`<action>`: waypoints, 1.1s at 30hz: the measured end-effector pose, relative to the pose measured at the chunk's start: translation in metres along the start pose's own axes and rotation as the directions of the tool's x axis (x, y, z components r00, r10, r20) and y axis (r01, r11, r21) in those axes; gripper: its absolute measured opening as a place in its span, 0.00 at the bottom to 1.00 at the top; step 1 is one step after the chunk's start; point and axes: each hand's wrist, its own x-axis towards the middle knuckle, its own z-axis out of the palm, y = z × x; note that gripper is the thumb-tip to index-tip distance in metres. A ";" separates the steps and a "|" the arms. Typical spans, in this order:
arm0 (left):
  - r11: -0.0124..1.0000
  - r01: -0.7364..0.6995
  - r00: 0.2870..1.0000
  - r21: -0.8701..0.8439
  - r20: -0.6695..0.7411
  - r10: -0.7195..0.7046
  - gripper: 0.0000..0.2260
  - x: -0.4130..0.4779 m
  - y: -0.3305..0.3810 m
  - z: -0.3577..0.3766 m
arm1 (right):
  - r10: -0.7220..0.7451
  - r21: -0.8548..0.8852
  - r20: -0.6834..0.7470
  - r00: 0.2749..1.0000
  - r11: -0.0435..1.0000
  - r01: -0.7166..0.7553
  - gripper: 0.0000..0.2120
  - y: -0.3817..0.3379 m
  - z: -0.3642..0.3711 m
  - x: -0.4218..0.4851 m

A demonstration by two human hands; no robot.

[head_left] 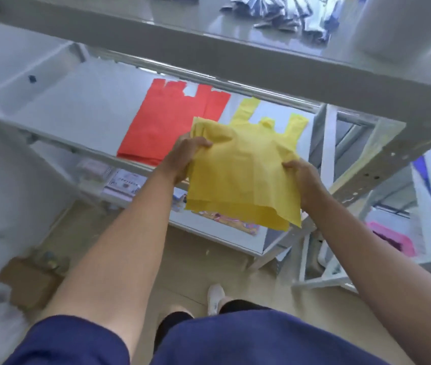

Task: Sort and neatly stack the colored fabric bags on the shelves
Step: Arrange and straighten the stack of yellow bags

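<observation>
Left hand [185,156]: gripping the left edge of the yellow bags [240,180].
Right hand [306,180]: pinching the right edge of the same bundle.
Yellow bags: hanging between both hands, bottom edges drooping.
Red bags [167,122]: lying flat on the shelf [77,109], just beyond the left hand.
Blue-grey bags [282,14]: lying heaped one level up, well beyond the right hand.

Shelf [77,109] free L of red bags [172,122].

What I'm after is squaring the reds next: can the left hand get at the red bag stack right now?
Likely yes, once freed: the left hand grips the held yellow bags with the right hand, but the red bags lie uncovered on the shelf just beside it, nothing between.
</observation>
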 end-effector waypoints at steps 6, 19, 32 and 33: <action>0.969 -0.152 0.988 0.195 0.015 0.152 0.10 0.060 0.023 -0.011 | 0.006 -0.039 -0.121 0.993 0.999 -0.011 0.15 0.004 0.013 0.036; 0.966 -0.234 0.948 -0.106 0.198 0.251 0.16 0.154 0.078 0.026 | -0.420 -0.219 -0.356 0.835 0.906 0.362 0.06 -0.090 0.016 0.090; 0.928 -0.140 0.985 0.346 0.145 0.095 0.36 0.199 -0.082 -0.005 | -0.186 -0.496 -0.315 0.931 0.868 0.006 0.24 0.046 0.001 0.156; 0.925 -0.164 0.981 0.342 0.152 0.118 0.37 0.193 -0.082 -0.004 | -0.194 -0.497 -0.321 0.927 0.868 0.009 0.30 0.045 -0.001 0.157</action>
